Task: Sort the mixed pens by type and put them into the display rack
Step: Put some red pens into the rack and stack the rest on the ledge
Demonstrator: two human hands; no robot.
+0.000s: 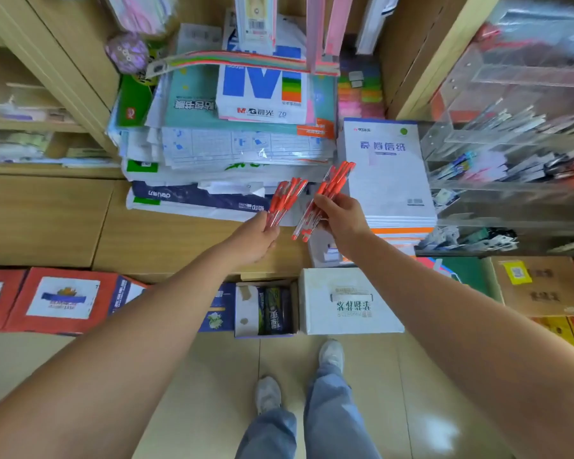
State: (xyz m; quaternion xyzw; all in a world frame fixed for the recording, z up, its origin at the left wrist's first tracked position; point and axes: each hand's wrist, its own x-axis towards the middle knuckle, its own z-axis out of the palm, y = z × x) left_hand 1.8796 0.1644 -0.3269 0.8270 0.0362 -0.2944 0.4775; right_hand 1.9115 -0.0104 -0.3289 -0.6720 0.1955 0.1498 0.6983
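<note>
The clear acrylic display rack (514, 104) at the right edge of the frame is blurred and cut off. Its tiered trays hold dark, silver and red pens whose types cannot be told apart. In the middle of the frame, the left hand (257, 241) grips a small bundle of red pens (287, 198). Its fingers are curled round the lower ends, so those tips are hidden in the palm. Just to the right, the right hand (343, 218) clamps a second, longer bundle of red pens (332, 187) at mid-length. The barrels fan out slightly above and below the fist. How many pens are in either bundle cannot be counted. The two bundles are near each other but do not touch, and both tilt up and to the right. The pens are slim, with see-through barrels and glossy red caps.

Behind them rises an untidy stack of paper packs (232, 144), shiny with plastic wrap. To its right lies a flat white writing pad (391, 180) with blue print. Both rest on a pale wooden counter (47, 220). Lower in the frame, a matte white box (348, 303) and red cartons (63, 299) stand on a glossy tiled floor.
</note>
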